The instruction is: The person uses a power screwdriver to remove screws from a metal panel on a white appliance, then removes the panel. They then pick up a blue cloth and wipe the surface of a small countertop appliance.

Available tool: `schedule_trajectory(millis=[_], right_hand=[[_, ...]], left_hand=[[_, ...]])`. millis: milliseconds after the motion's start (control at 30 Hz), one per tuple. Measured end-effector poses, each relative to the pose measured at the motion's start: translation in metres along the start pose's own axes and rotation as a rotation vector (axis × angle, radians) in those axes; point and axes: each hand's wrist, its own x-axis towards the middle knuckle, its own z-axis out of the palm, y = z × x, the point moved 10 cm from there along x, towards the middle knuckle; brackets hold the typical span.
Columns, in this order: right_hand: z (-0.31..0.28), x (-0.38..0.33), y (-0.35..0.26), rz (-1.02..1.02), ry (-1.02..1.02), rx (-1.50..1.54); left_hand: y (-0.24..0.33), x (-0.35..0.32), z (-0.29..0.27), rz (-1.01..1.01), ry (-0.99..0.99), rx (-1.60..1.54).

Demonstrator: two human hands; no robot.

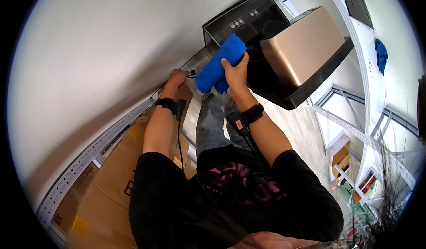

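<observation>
My right hand (237, 73) is wrapped round a folded blue cloth (222, 65), thumb on top. The cloth is held up close to the front of a black and champagne-gold appliance (306, 45). Lower down on the left, my left hand (177, 78) is closed at the wall's edge, its fingertips on a looped black cable (191, 74). Part of that cable is hidden by the fingers. The appliance has a glossy black panel (244, 20) with several round buttons at its back and a black tray-like base (301, 96).
A white wall (111, 40) runs along my left. Below it a perforated metal shelf rail (93, 153) borders large cardboard boxes (115, 187). White metal shelving (364, 129) rises on the right, with a blue cloth item (380, 56) hanging there. Black wrist devices with cables are on both forearms.
</observation>
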Motion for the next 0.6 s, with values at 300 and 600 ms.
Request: schedule_trajectory(millis=[300,600], right_hand=[[-0.031,0.008,-0.022,-0.139,0.275,-0.035],[-0.038,0.002,-0.023,-0.235,0.070,0.088]], left_hand=[[0.173,-0.116,0.073,0.687,-0.420,0.067],[0.222,-0.137,0.141,1.234,0.024,0.672]])
